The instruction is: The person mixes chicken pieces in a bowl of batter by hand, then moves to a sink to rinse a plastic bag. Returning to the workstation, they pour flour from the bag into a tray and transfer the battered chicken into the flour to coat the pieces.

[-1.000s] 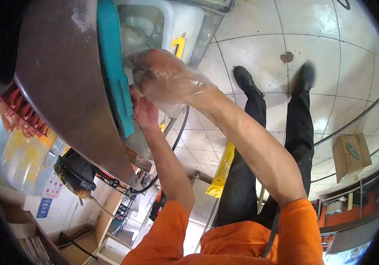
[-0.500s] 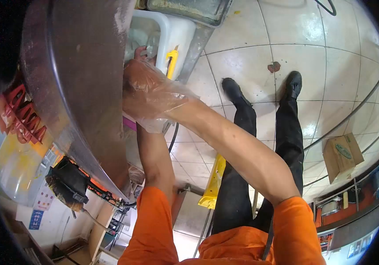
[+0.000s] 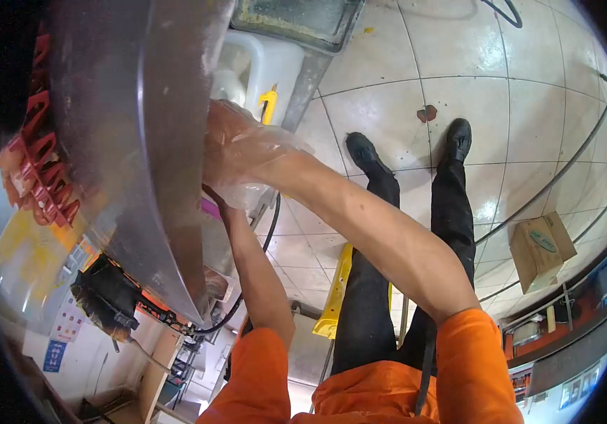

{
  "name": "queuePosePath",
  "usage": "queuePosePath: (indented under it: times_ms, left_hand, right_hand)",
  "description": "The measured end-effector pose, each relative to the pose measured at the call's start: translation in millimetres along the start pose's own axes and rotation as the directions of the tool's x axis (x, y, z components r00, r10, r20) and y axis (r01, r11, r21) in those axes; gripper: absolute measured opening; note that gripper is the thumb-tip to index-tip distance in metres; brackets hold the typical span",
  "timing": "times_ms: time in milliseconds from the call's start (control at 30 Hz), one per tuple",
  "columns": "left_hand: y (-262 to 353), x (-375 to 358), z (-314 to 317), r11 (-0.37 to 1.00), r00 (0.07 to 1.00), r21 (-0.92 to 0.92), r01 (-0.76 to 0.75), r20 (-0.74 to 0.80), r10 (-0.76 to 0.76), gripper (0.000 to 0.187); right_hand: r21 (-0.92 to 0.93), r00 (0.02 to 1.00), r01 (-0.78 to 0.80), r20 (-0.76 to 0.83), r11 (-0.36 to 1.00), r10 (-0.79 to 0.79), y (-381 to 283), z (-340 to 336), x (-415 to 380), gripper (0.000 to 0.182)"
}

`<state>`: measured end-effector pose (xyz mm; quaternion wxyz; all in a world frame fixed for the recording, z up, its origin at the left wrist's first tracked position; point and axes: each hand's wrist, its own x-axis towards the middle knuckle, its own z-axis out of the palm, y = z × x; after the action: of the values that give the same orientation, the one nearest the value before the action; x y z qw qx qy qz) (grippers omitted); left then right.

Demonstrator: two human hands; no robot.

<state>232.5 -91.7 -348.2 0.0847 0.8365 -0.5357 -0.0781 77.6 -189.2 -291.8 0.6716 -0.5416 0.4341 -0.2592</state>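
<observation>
My right hand (image 3: 236,138), in a loose clear plastic glove, reaches left to the edge of a large metal panel (image 3: 172,134). Its fingers are hidden by the panel and bunched plastic, so I cannot see what they hold. The forearm of my left hand (image 3: 213,196) runs up from below; only the wrist area shows at the panel's edge, beneath the glove, with the fingers hidden. Just beyond the glove is a white plastic tub (image 3: 286,67), with a slim yellow plastic piece (image 3: 268,106) against its side. A bit of magenta (image 3: 210,207) shows near my left wrist.
A shallow metal tray (image 3: 296,25) lies beyond the tub. Red plastic racks (image 3: 38,134) are at the far left. A yellow object (image 3: 334,300) is beside my leg. On the tiled floor are a cardboard box (image 3: 542,251) and a dark cable (image 3: 558,177).
My left forearm has drawn back and tilted, its hand slipping further from sight. Reddish finger-like shapes above the glove are no longer visible. The view has shifted slightly, and the metal panel covers more.
</observation>
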Motion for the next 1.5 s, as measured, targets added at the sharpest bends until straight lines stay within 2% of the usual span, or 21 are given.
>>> queuePosePath:
  times_ms: [133,200,267,300,367,433,533,600,633,700,800,833,900,967,1067,1133,1233,1300,1367,1433,1500]
  left_hand:
    - [2.3,-42.1,-30.4,0.990,0.998,0.143,0.019,-0.053,-0.012,0.042]
    - [-8.5,-65.5,-39.6,0.984,0.986,0.179,-0.023,-0.156,0.052,0.037]
    - [8.4,-87.1,-67.7,0.995,0.991,-0.022,-0.097,-0.099,0.095,0.027]
    - [7.8,-101.7,-76.5,0.993,0.991,-0.036,-0.117,-0.075,0.114,0.024]
    - [16.1,-125.4,-93.1,0.988,0.987,-0.007,-0.155,-0.043,0.154,0.022]
    - [14.5,-145.8,-105.6,0.985,0.985,-0.043,-0.170,0.011,0.170,0.022]
    - [17.8,-172.5,-112.3,0.974,0.992,-0.190,-0.120,0.003,0.123,0.021]
    - [52.7,-177.2,-124.2,0.974,0.979,-0.195,-0.112,0.149,0.142,0.018]
    - [78.5,-179.2,-135.4,0.966,0.957,-0.245,-0.079,0.254,0.143,0.014]
    - [90.6,-195.8,-138.6,0.938,0.905,-0.345,0.023,0.407,0.127,0.015]
    - [118.8,-211.0,-151.0,0.894,0.878,-0.443,-0.070,0.397,0.265,0.020]
    - [126.4,-213.8,-152.8,0.878,0.861,-0.477,-0.034,0.432,0.267,0.022]
    - [143.6,-221.9,-164.0,0.865,0.881,-0.459,-0.203,0.301,0.367,0.024]
    - [196.4,-212.7,-209.3,0.824,0.720,-0.534,-0.190,0.495,0.487,0.024]
    - [268.3,-212.7,-243.5,0.568,0.456,-0.679,-0.465,0.366,0.811,0.021]
    - [302.8,-221.8,-287.0,0.467,0.312,-0.733,-0.494,0.351,0.883,0.019]
    - [418.8,-250.8,-353.8,0.362,0.079,-0.762,-0.537,0.382,0.921,0.014]
    - [469.8,-275.2,-372.4,0.310,-0.070,-0.800,-0.514,0.400,0.914,0.015]
    - [524.8,-321.5,-390.9,0.290,-0.112,-0.822,-0.490,0.389,0.914,0.018]
    - [574.3,-371.4,-413.1,0.235,-0.155,-0.933,-0.272,0.283,0.946,0.023]
    - [620.6,-420.8,-431.8,0.288,-0.141,-0.929,-0.233,0.326,0.935,0.029]
  right_hand:
    - [-0.047,0.991,0.114,-0.067,0.992,-0.117,7.1,2.2,7.9,0.019]
    - [-0.199,0.901,0.373,-0.157,0.906,-0.406,19.0,5.0,15.7,0.018]
    - [-0.333,0.782,0.511,-0.202,0.792,-0.589,34.5,3.0,21.7,0.018]
    - [-0.305,0.802,0.486,-0.217,0.819,-0.557,38.1,1.8,23.2,0.018]
    - [0.013,0.994,-0.041,-0.103,0.999,0.042,40.0,-6.9,25.3,0.019]
    - [-0.027,0.969,-0.245,-0.046,0.969,0.244,35.1,-21.2,9.0,0.024]
    - [0.167,0.996,-0.092,-0.003,0.982,0.094,102.2,-6.0,-9.5,0.030]
    - [-0.219,0.999,-0.032,-0.020,0.975,0.028,112.8,-26.0,-27.0,0.031]
    - [-0.226,0.998,-0.040,-0.048,0.973,0.030,114.0,-43.2,-43.4,0.031]
    - [0.009,0.925,-0.319,-0.214,0.948,0.313,101.6,-78.6,-84.0,0.029]
    - [0.212,0.852,-0.323,-0.360,0.923,0.381,114.0,-132.0,-159.7,0.028]
    - [0.136,0.837,-0.339,-0.409,0.931,0.364,117.4,-153.4,-193.1,0.028]
    - [0.109,0.744,-0.344,-0.575,0.933,0.341,104.3,-179.1,-263.9,0.029]
    - [0.160,0.604,-0.295,-0.733,0.942,0.313,78.5,-191.9,-336.0,0.031]
    - [0.125,0.432,-0.199,-0.879,0.972,0.201,23.5,-212.8,-436.3,0.030]
    - [0.047,0.344,-0.110,-0.935,0.993,0.082,-37.3,-201.0,-495.8,0.031]
    - [0.186,0.271,0.031,-0.947,0.982,0.171,-151.6,-214.8,-599.1,0.028]
    - [-0.117,0.074,0.043,-0.990,0.992,-0.120,-168.9,-210.7,-653.3,0.025]
    - [-0.179,-0.007,0.000,-0.984,0.984,-0.179,-185.5,-212.5,-717.3,0.025]
    - [-0.241,-0.076,-0.057,-0.967,0.969,-0.245,-207.8,-211.8,-775.3,0.025]
    - [-0.025,-0.207,-0.229,-0.976,0.973,-0.074,-220.8,-211.0,-824.0,0.023]
